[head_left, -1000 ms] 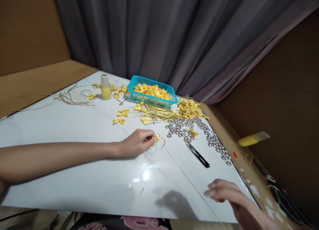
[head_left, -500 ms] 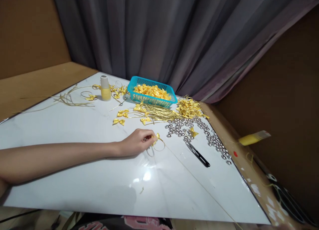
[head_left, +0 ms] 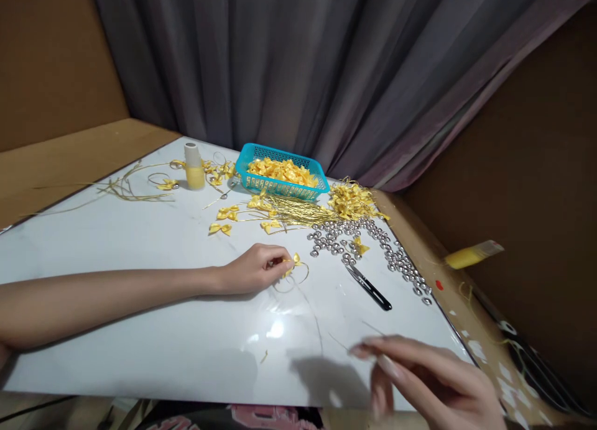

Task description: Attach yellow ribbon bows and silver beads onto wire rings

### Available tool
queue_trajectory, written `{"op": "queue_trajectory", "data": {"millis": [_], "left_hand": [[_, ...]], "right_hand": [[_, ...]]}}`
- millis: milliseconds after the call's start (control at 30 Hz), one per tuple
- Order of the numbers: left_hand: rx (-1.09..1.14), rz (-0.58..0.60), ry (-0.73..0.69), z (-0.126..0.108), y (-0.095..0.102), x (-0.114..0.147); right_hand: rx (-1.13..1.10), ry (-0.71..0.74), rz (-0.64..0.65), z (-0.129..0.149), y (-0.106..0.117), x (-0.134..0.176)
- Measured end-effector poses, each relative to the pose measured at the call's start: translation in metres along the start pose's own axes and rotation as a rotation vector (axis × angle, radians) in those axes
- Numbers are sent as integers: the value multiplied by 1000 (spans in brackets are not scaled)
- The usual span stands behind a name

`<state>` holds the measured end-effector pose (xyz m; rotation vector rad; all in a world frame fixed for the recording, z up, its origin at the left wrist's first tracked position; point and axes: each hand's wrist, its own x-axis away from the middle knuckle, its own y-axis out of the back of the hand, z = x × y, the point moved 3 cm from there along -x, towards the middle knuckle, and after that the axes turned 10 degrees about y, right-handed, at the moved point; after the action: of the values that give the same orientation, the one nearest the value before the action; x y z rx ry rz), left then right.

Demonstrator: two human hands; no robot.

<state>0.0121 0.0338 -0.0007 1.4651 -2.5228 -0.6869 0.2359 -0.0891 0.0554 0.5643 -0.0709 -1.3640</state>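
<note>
My left hand (head_left: 261, 268) rests on the white table top, thumb and forefinger pinched on a small yellow ribbon bow (head_left: 295, 260). A thin cord loop (head_left: 305, 273) sticks out beside that bow. From the bow a fine thread (head_left: 318, 323) curves loosely toward the front of the table. Over the front right part is my right hand (head_left: 420, 374), slightly blurred, thumb and forefinger close together with thin thread ends by the fingertips. Black thread snips (head_left: 370, 288) lie between the hands, toward the back.
A blue basket (head_left: 242, 163) of yellow bows stands at the back. Near it are gold cords (head_left: 303, 211), a heap of bows (head_left: 352, 200) and scattered silver beads (head_left: 396, 259). Yellow thread spools stand at left (head_left: 194, 175) and lie at right (head_left: 473, 255). Black-handled scissors (head_left: 536, 374) lie far right.
My right hand has come into view at the lower right. The thread, stretched straight toward the lower right before, now hangs slack. My left hand keeps its pinch on the bow.
</note>
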Motion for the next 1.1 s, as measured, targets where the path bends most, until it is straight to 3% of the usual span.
{"op": "queue_trajectory", "data": {"millis": [67,133,267,367,500,600,733,933,1100], "left_hand": [[-6,5,-21,-2,0,1],[0,20,-31,-3,0,1],[-15,71,-87,-6,-1,4],[-42,94,-154,-8,-2,6],[-8,125,-188,-12,-3,10],[37,190,-158,-16,-5,12],[46,227,-170,-19,-5,14],[-21,229,-249,-20,-6,16],[-62,232,-286,-21,-9,19]], "right_hand": [[98,-1,-79,11,-18,-21],[181,12,-101,6,-27,-33],[219,-36,22,-22,-34,-53],[83,-219,133,-38,-38,-63],[-192,-375,227,-44,-43,-63],[-262,-385,214,-41,-43,-63],[-363,-386,325,-33,-45,-62],[-297,-401,272,-34,-43,-62],[-289,-406,319,-32,-44,-61]]}}
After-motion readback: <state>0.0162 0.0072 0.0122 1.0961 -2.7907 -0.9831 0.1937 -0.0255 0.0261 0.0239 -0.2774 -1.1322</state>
